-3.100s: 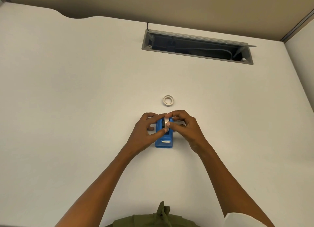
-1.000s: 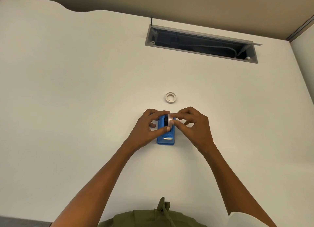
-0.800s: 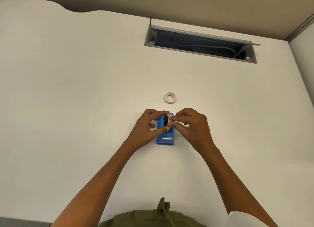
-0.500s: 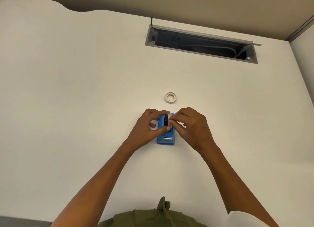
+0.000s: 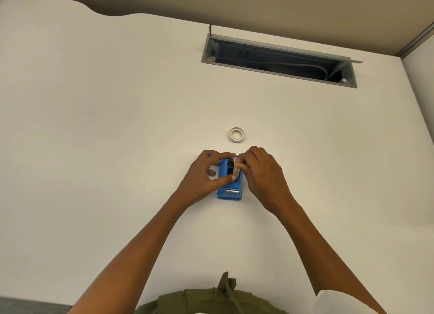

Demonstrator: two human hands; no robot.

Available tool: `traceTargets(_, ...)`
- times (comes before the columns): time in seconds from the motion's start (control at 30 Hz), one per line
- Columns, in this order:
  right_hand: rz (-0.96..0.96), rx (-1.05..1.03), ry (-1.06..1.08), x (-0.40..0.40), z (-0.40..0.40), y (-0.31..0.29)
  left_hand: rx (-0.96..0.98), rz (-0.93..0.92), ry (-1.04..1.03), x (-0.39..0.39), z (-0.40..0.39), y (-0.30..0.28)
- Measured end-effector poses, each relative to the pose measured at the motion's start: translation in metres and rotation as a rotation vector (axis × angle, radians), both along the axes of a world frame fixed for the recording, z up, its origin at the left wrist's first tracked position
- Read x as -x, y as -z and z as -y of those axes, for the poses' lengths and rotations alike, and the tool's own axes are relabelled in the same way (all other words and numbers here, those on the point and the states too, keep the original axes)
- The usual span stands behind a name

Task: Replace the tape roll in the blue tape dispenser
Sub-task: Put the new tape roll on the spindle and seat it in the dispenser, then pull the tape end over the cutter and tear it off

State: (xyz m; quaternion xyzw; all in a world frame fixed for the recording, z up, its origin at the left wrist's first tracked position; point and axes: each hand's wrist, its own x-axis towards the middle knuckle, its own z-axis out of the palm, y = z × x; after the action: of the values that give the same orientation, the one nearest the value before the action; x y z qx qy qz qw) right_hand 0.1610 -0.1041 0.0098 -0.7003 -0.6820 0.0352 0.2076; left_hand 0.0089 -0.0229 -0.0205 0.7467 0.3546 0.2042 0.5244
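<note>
The blue tape dispenser [image 5: 229, 191] stands on the white desk [image 5: 117, 126], its metal cutter facing me. My left hand [image 5: 206, 175] grips its left side, thumb across the top and index finger over the far end. My right hand [image 5: 260, 173] pinches a whitish tape roll [image 5: 234, 169] that sits tilted at the dispenser's slot, next to a black hub. Fingers hide most of that roll. A second small white tape ring [image 5: 236, 134] lies flat on the desk just beyond the dispenser.
A grey-framed cable tray opening [image 5: 279, 60] with cables inside is set into the desk at the back right. The desk's curved far edge [image 5: 98, 11] runs along the top left. A partition wall rises at the right.
The roll has gone from standing upright above the dispenser to lying lower and tilted at the slot. My right hand has shifted slightly down over it. The left hand keeps its hold.
</note>
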Motion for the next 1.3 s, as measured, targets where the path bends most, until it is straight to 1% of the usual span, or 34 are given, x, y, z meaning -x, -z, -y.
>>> traceTargets(0.07, -0.153, 0.039, 0.042, 0.001, 0.002, 0.0, -0.001, -0.006, 0.003, 0.0, 0.0, 0.0)
traceTargets(0.13, -0.244, 0.069, 0.076, 0.001, 0.002, 0.002, -0.006, -0.014, 0.007, 0.0, 0.0, 0.001)
traceTargets(0.37, -0.321, 0.125, 0.094, -0.002, 0.0, 0.002, 0.011, -0.02, 0.022, 0.0, -0.001, -0.001)
traceTargets(0.47, -0.317, 0.145, 0.091, -0.003, -0.001, -0.001, 0.066, -0.048, 0.075, 0.004, 0.0, -0.002)
traceTargets(0.57, -0.253, 0.126, 0.105, 0.003, 0.001, -0.004, 0.115, -0.088, 0.18, 0.011, -0.001, -0.003)
traceTargets(0.67, -0.181, 0.07, 0.142, 0.01, 0.007, -0.003, 0.074, -0.155, 0.259, 0.015, -0.001, -0.003)
traceTargets(0.77, 0.033, -0.042, 0.079, 0.014, 0.013, 0.003, 0.032, -0.174, 0.245, 0.015, -0.001, 0.0)
traceTargets(0.87, 0.134, -0.108, 0.083, 0.015, 0.019, 0.009, 0.011, -0.152, 0.212, 0.014, 0.0, 0.001)
traceTargets(1.03, 0.226, -0.199, 0.105, 0.02, 0.025, 0.018, -0.001, -0.174, 0.19, 0.013, 0.001, -0.002)
traceTargets(1.3, 0.253, -0.291, 0.146, 0.025, 0.032, 0.023, -0.009, -0.191, 0.187, 0.013, 0.0, -0.002)
